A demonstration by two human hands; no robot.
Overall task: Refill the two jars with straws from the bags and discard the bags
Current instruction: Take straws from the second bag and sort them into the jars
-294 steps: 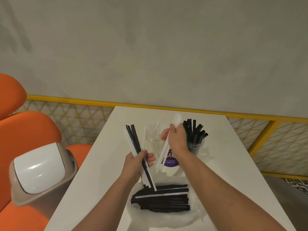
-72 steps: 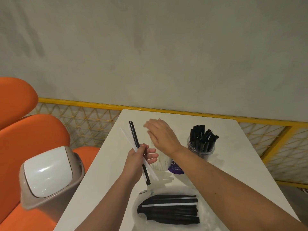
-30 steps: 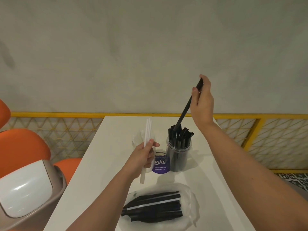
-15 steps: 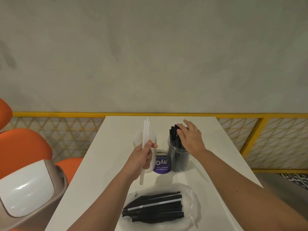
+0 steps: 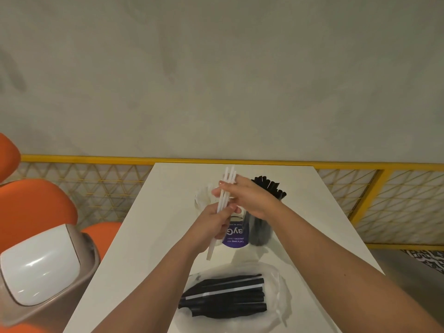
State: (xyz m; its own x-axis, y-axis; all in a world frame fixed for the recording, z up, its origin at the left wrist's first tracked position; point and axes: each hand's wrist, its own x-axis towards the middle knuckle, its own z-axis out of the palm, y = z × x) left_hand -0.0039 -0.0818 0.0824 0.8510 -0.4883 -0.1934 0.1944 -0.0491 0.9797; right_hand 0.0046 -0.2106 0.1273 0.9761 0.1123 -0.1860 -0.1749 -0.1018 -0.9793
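Observation:
My left hand (image 5: 213,222) grips a small bunch of white straws (image 5: 224,188) that stands upright above the table's middle. My right hand (image 5: 249,198) has come across and pinches the upper part of the same bunch. Behind the hands stands a clear jar (image 5: 260,230) packed with black straws (image 5: 269,185). A second clear jar (image 5: 203,199) with white straws shows to its left, partly hidden by my hands. A clear plastic bag (image 5: 276,294) lies near the front edge, holding black straws (image 5: 223,296) and a white one.
A purple-labelled item (image 5: 235,239) stands between the jars. A bin with a white swing lid (image 5: 40,265) sits left of the white table (image 5: 149,227), beside orange chairs (image 5: 31,207). A yellow mesh railing (image 5: 384,200) runs behind the table.
My right hand dropped a black straw into the right jar, then left that jar and moved left onto the white straws held by my left hand.

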